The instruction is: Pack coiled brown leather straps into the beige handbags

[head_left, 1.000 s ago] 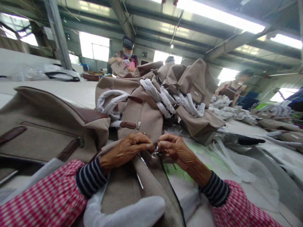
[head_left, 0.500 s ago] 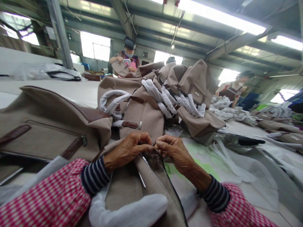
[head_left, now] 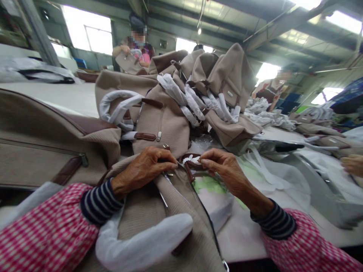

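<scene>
A beige ribbed handbag (head_left: 141, 226) lies open in front of me, with a silver zipper along its edge. Its handle (head_left: 144, 241) is wrapped in white sheeting. My left hand (head_left: 144, 166) pinches the bag's upper edge near the zipper end; a small metal ring (head_left: 166, 146) shows just above the knuckles. Between thumb and forefinger, my right hand (head_left: 227, 168) grips the end of a brown leather strap (head_left: 189, 174) beside the bag's edge. White material shows along the strap. Exactly what lies under the left fingertips is hidden.
Beyond my hands rises a pile of beige bags (head_left: 170, 117) with white-wrapped handles. Another bag (head_left: 36, 143) lies at the left. Clear plastic (head_left: 272, 177) covers part of the table at right. Another person's hand (head_left: 353, 165) shows at the right edge; co-workers stand farther back.
My hands have moved apart, the right one drawing away rightward. The brown strap with white material now shows between them. Another person's hand has appeared at the right edge.
</scene>
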A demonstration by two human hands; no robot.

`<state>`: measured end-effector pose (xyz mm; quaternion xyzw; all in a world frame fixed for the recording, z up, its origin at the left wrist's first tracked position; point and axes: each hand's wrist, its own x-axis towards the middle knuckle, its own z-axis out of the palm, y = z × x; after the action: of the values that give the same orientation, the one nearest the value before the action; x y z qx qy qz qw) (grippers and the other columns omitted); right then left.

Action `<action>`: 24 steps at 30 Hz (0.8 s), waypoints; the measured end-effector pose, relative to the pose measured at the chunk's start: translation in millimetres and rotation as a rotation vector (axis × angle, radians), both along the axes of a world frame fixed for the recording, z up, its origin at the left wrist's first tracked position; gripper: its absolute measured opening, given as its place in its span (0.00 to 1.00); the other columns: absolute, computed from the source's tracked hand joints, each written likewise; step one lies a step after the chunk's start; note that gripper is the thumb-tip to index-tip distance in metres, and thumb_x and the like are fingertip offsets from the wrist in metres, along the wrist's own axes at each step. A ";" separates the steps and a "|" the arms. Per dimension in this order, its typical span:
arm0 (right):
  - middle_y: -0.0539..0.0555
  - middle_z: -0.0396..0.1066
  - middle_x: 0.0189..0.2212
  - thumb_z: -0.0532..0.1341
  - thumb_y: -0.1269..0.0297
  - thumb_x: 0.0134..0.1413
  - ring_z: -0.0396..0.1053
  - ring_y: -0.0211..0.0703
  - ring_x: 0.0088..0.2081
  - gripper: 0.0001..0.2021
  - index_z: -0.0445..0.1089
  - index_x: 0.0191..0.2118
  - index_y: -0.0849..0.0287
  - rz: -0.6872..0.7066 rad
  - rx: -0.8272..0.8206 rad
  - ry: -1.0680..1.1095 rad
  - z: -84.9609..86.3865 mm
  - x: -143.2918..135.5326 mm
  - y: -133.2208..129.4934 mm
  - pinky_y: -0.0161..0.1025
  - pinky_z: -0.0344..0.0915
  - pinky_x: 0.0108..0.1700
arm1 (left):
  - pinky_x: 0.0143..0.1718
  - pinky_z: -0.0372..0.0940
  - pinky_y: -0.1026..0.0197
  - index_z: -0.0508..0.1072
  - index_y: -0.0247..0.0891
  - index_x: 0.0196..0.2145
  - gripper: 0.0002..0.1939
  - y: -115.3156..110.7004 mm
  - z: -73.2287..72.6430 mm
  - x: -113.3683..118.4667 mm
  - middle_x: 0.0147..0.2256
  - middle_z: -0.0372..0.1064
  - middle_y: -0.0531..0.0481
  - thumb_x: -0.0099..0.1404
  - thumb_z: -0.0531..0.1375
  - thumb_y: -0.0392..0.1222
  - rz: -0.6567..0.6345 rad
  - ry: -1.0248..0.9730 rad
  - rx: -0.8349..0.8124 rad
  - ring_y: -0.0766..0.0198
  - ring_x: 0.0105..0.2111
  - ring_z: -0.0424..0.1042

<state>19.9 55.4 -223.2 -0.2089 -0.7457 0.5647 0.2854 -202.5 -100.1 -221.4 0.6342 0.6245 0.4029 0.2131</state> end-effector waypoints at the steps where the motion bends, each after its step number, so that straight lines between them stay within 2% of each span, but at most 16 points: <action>1: 0.50 0.72 0.26 0.71 0.58 0.55 0.59 0.34 0.25 0.09 0.80 0.34 0.60 0.000 0.035 -0.032 -0.7 8.4 0.4 0.34 0.53 0.26 | 0.38 0.62 0.62 0.83 0.38 0.36 0.12 0.2 -0.1 -0.5 0.36 0.80 0.50 0.69 0.64 0.47 -0.004 0.011 0.002 0.61 0.36 0.74; 6: 0.51 0.76 0.32 0.72 0.63 0.53 0.67 0.40 0.32 0.05 0.80 0.34 0.58 0.047 0.202 -0.135 -14.9 35.1 -7.2 0.36 0.61 0.33 | 0.42 0.64 0.62 0.83 0.40 0.38 0.13 -0.2 0.6 -1.4 0.39 0.80 0.51 0.70 0.64 0.50 -0.019 0.032 -0.007 0.60 0.39 0.75; 10: 0.50 0.78 0.34 0.72 0.66 0.56 0.70 0.41 0.33 0.04 0.81 0.38 0.55 0.070 0.328 -0.130 -28.3 33.4 -17.8 0.37 0.63 0.37 | 0.42 0.63 0.63 0.83 0.40 0.38 0.13 -0.6 2.4 -0.6 0.38 0.80 0.52 0.71 0.63 0.51 -0.057 0.039 -0.007 0.62 0.39 0.75; 13: 0.50 0.80 0.34 0.69 0.68 0.60 0.74 0.42 0.36 0.02 0.80 0.38 0.56 0.084 0.421 -0.124 -30.3 27.4 -21.3 0.39 0.65 0.41 | 0.42 0.63 0.63 0.84 0.40 0.38 0.13 -0.3 3.7 0.3 0.38 0.79 0.52 0.71 0.63 0.50 -0.070 0.037 -0.017 0.62 0.39 0.75; 17: 0.51 0.80 0.34 0.67 0.67 0.62 0.75 0.43 0.36 0.04 0.80 0.35 0.56 0.139 0.429 -0.110 -26.9 22.7 -20.4 0.39 0.66 0.41 | 0.42 0.63 0.63 0.83 0.40 0.38 0.13 0.6 3.1 0.4 0.38 0.79 0.53 0.71 0.62 0.49 -0.067 0.038 -0.027 0.62 0.39 0.74; 24: 0.51 0.81 0.34 0.69 0.67 0.60 0.76 0.42 0.36 0.02 0.82 0.37 0.56 0.187 0.380 -0.110 -24.5 20.9 -21.7 0.37 0.67 0.41 | 0.40 0.61 0.62 0.82 0.38 0.37 0.11 1.1 0.9 -1.1 0.36 0.78 0.53 0.71 0.62 0.46 -0.061 0.059 -0.026 0.64 0.36 0.73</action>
<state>40.8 33.7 -247.7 -0.1119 -0.8693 0.4258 0.2248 -203.6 -99.0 -220.5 0.6616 0.6162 0.3692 0.2152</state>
